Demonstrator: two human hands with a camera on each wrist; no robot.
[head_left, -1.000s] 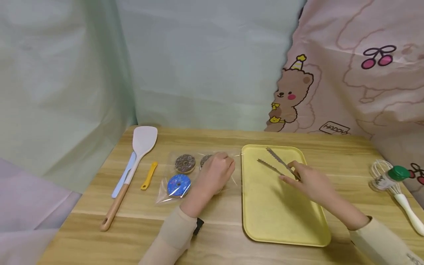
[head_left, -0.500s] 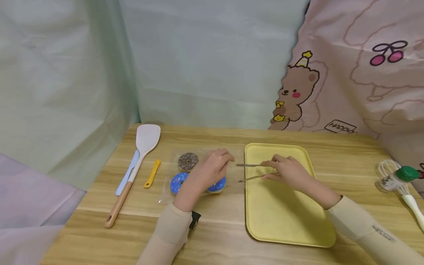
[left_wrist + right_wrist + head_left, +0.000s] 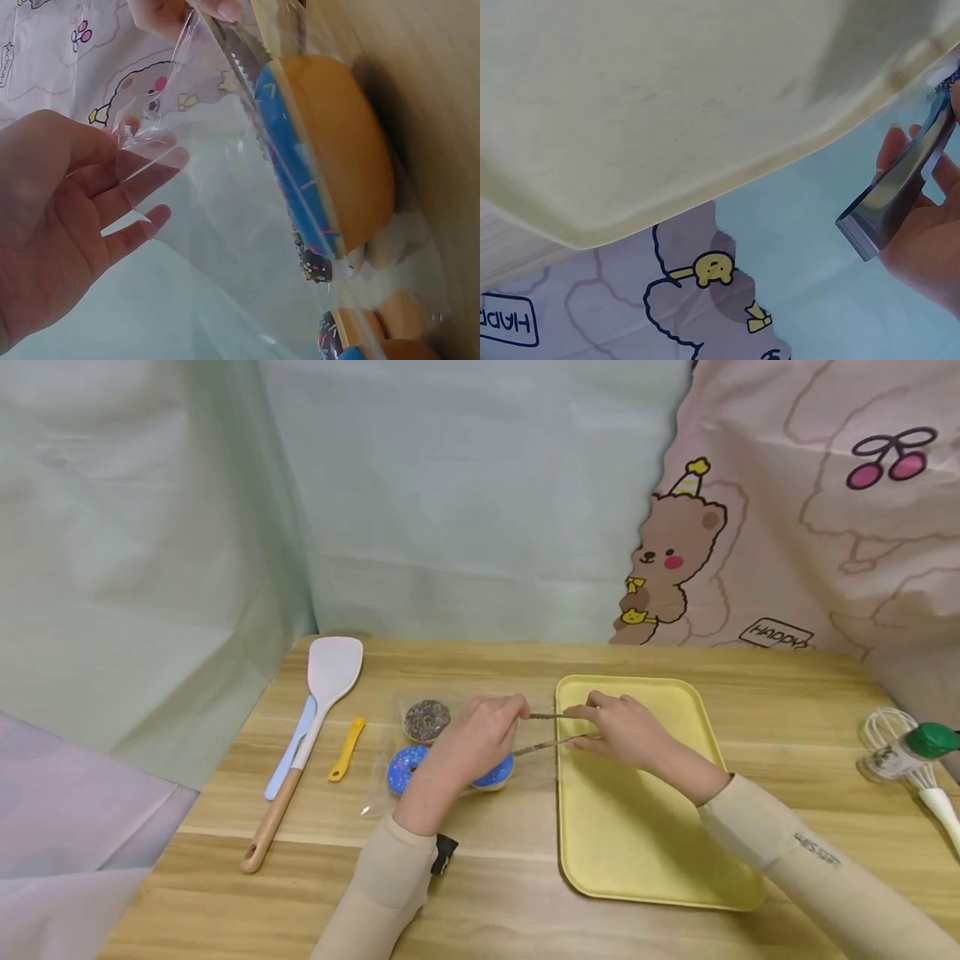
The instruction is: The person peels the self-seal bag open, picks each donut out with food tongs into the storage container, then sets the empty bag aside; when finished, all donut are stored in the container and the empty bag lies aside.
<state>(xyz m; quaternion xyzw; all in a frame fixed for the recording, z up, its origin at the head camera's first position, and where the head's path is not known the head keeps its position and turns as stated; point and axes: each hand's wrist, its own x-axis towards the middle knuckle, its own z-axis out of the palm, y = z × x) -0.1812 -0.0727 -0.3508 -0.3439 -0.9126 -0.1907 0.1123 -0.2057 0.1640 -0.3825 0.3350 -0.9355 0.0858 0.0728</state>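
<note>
On the counter (image 3: 487,893), the left hand (image 3: 472,747) pinched the clear bag (image 3: 217,225) open at its mouth (three doughnuts lay inside, the blue doughnut (image 3: 330,157) nearest). Just right of it, the right hand (image 3: 622,735) gripped metal tongs (image 3: 543,731), tips reaching into the bag, above the yellow tray (image 3: 645,852).

Soft, even light fills the head view, bright without harsh glare; only faint shadows lie on the table (image 3: 495,877) under the forearms and along the yellow tray (image 3: 637,852). The edges bow slightly, as from a wide lens. In the left wrist view the clear plastic bag (image 3: 225,217) catches pale sheen and hazes what lies behind it. The right wrist view is close, and the tray's surface (image 3: 667,112) looks soft and grainy.
</note>
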